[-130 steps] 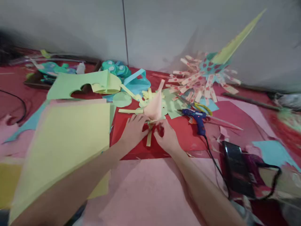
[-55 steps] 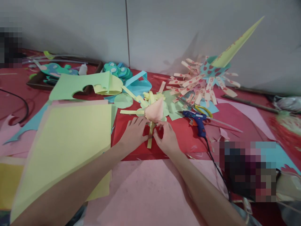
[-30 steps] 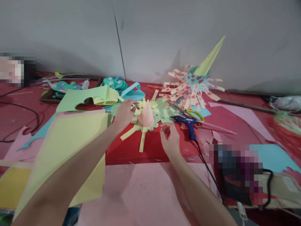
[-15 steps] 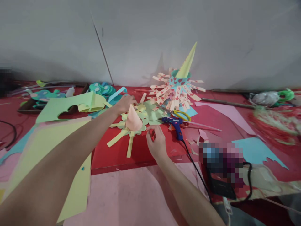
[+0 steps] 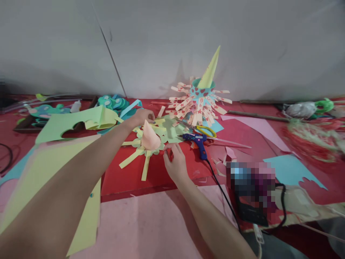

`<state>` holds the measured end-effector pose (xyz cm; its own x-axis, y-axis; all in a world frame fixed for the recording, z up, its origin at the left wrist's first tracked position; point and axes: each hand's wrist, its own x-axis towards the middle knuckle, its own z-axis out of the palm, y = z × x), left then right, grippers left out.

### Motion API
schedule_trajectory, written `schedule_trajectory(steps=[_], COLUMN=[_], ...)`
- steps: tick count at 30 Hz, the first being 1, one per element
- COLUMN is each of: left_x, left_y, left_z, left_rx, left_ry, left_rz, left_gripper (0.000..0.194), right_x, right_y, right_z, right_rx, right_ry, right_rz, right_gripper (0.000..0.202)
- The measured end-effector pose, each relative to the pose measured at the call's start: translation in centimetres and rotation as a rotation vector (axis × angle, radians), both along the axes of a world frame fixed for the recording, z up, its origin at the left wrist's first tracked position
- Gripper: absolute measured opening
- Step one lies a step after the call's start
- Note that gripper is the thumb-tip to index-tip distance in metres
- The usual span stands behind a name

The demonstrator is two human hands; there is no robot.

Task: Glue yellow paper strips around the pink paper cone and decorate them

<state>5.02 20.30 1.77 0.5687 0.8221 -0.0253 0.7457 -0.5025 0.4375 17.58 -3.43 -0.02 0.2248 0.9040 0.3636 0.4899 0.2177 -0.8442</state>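
Note:
A pale peach paper cone [image 5: 150, 137] stands on a light green scalloped paper piece [image 5: 154, 151], with yellow paper strips [image 5: 146, 166] fanning out around it. My left hand [image 5: 143, 118] reaches in behind the cone over the strips at the back. Its fingers are curled together, and what they hold, if anything, is hidden. At the near right edge of the scalloped paper, my right hand [image 5: 175, 162] has thumb and fingertips brought together on the rim. A blue glue gun [image 5: 198, 143] lies to the right of that hand, close to yellow-handled scissors [image 5: 206, 131].
A fringed paper figure with a tall yellow cone [image 5: 203, 94] stands at the back by the wall. Yellow paper sheets [image 5: 87, 216] lie under my left arm. To the right are a cable [image 5: 223, 192], blue paper [image 5: 291, 169] and red-green plastic fibres [image 5: 309, 138].
The whole view has shifted slightly, so things sit a little further left. Both hands stay around the scalloped paper, and a yellow strip behind the cone shows more plainly.

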Motion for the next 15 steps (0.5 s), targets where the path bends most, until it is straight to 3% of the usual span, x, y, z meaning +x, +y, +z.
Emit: schedule_trajectory(steps=[5, 10, 12, 15], left_x=[0.6, 1.2, 1.3, 0.7], left_y=[-0.5, -1.3, -1.4, -1.4], left_z=[1.0, 2.4, 3.5, 6.1], left_rx=[0.051, -0.138, -0.204, -0.178], left_ry=[-0.291, -0.972, -1.175, -1.299], left_rz=[0.117, 0.331, 0.404, 0.475], left_gripper=[0.020, 0.030, 0.029, 0.026], right_x=[0.0, -0.2, -0.2, 0.1], right_y=[0.1, 0.1, 0.1, 0.2], right_z=[-0.1, -0.2, -0.1, 0.0], right_rx=[-0.011, -0.016, -0.027, -0.061], right_ry=[0.000, 0.006, 0.016, 0.043], right_rz=[0.016, 0.024, 0.022, -0.004], right_gripper=[0.013, 0.013, 0.013, 0.012])
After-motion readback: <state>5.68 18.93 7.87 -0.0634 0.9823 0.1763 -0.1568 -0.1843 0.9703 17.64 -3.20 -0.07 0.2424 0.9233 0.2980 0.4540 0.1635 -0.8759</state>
